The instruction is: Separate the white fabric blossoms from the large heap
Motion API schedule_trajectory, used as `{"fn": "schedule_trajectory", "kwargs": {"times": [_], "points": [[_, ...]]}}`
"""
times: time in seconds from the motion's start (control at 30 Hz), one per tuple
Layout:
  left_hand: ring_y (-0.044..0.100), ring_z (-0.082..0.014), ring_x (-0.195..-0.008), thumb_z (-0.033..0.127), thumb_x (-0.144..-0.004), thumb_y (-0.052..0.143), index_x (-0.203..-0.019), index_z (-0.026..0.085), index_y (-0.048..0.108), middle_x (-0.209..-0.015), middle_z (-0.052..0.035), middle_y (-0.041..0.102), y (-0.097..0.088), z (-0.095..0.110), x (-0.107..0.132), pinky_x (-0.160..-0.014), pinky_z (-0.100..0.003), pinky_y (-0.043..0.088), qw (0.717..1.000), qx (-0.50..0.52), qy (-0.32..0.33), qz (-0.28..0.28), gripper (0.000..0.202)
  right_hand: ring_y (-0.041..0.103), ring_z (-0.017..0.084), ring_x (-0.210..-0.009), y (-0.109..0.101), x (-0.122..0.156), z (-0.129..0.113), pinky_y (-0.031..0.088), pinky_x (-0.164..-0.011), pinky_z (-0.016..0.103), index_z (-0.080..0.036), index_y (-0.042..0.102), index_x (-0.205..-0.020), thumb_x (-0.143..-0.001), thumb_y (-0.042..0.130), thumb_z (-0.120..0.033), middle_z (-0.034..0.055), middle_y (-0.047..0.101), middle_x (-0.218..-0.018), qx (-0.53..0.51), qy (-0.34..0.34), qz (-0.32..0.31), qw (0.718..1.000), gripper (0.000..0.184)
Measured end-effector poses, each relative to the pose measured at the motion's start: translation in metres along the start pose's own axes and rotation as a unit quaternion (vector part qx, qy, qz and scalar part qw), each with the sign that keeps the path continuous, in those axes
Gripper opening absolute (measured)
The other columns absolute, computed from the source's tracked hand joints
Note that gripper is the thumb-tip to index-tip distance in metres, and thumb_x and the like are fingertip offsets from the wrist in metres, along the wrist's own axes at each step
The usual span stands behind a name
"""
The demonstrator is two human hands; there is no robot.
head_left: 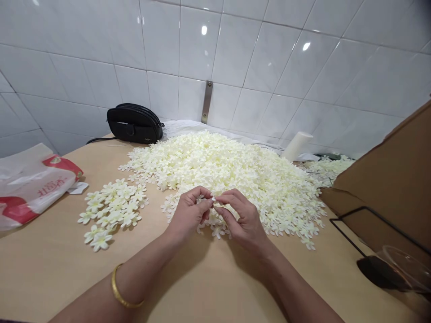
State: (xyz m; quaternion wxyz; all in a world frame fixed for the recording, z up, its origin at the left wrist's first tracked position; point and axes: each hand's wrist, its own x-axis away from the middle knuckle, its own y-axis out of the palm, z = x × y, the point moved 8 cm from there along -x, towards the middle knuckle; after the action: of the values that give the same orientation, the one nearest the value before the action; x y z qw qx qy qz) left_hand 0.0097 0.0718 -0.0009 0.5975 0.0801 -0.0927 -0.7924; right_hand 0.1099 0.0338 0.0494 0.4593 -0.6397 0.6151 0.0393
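A large heap of cream-white fabric flower petals (229, 170) covers the middle of a tan wooden table (60, 264). A smaller batch of flowers (112, 211) lies spread out to the left of it. My left hand (188, 213) and my right hand (240, 217) meet at the heap's near edge, both with fingers pinched together on a small white flower piece (213, 198) held between them. A gold bangle (123, 291) sits on my left wrist.
A black purse (134, 123) rests against the white tiled wall at the back left. A red-and-white plastic bag (30, 186) lies at the left edge. A cardboard box (387, 184), a black wire stand (373, 237) and a white roll (296, 146) stand at the right.
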Motion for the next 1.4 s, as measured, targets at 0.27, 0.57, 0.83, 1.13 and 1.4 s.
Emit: {"fn": "schedule_trajectory", "kwargs": {"times": [0.27,0.57,0.83,1.13,1.4], "points": [[0.034,-0.0029,-0.036,0.027,-0.067,0.059,-0.070,0.017,0.049,-0.048,0.0062,0.046,0.007,-0.006,0.001,-0.035,-0.015,0.024,0.999,0.017,-0.037,-0.035,0.015,0.043,0.011,-0.061,-0.002,0.002,0.015,0.036,-0.058,0.023,-0.018,0.049,-0.070,-0.080,0.045,-0.020,-0.0011,0.046,-0.065,-0.056,0.103,0.016,0.993,0.011],[0.032,0.0001,-0.034,0.035,-0.069,0.058,-0.071,0.014,0.050,-0.057,0.0031,0.048,0.019,-0.022,0.001,-0.031,-0.015,0.011,0.981,0.102,-0.123,-0.108,0.022,0.039,0.009,-0.058,0.008,0.008,0.041,0.032,-0.055,0.021,-0.018,0.040,-0.064,-0.080,0.045,-0.035,-0.0044,0.040,-0.059,-0.250,0.232,-0.016,0.940,0.024],[0.029,-0.0007,-0.033,0.025,-0.064,0.063,-0.068,0.015,0.048,-0.048,0.0064,0.043,0.017,-0.021,0.003,-0.031,-0.015,0.012,0.983,0.094,-0.128,-0.093,0.018,0.038,0.009,-0.055,0.012,0.008,0.040,0.031,-0.056,0.023,-0.017,0.042,-0.055,-0.083,0.039,-0.036,-0.0027,0.041,-0.055,-0.213,0.239,-0.027,0.947,0.034],[0.028,-0.0015,-0.031,0.025,-0.066,0.059,-0.062,0.015,0.044,-0.043,0.0070,0.041,0.010,-0.018,0.001,-0.030,-0.015,0.015,0.994,0.033,-0.095,-0.044,0.018,0.042,0.009,-0.061,0.015,0.010,0.046,0.038,-0.064,0.022,-0.017,0.051,-0.063,-0.076,0.051,-0.035,-0.0037,0.042,-0.061,-0.312,0.255,-0.007,0.915,0.023],[0.030,-0.0003,-0.032,0.027,-0.065,0.061,-0.068,0.016,0.048,-0.050,0.0052,0.045,0.015,-0.024,0.002,-0.031,-0.014,0.010,0.978,0.122,-0.148,-0.077,0.017,0.043,0.009,-0.056,0.012,0.012,0.050,0.035,-0.057,0.022,-0.016,0.050,-0.059,-0.076,0.052,-0.038,-0.0037,0.045,-0.055,-0.254,0.262,-0.010,0.931,0.027]]}}
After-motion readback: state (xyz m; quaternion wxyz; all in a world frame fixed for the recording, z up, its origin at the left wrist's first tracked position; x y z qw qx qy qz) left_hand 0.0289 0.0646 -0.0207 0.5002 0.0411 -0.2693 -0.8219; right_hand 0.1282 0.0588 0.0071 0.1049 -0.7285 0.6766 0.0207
